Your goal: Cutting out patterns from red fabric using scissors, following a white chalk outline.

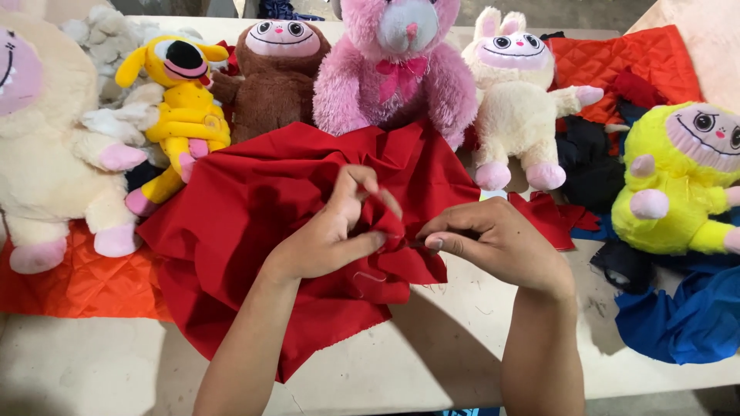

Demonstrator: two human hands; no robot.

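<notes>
A large piece of red cloth (254, 223) lies crumpled on the pale table (432, 370). My left hand (335, 231) pinches a bunched fold of it near the middle, thumb pressed on the cloth. My right hand (493, 239) is closed on the same fold from the right, fingertips almost touching the left thumb. Whether the right fingers hold anything small such as a needle I cannot tell.
Plush toys line the far side: cream one (42, 146), yellow one (181, 108), brown one (277, 73), pink bear (397, 65), cream rabbit (516, 100), yellow-green one (678, 181). Orange quilted fabric (85, 285) lies left, blue cloth (686, 316) right, red scraps (555, 216) near the rabbit.
</notes>
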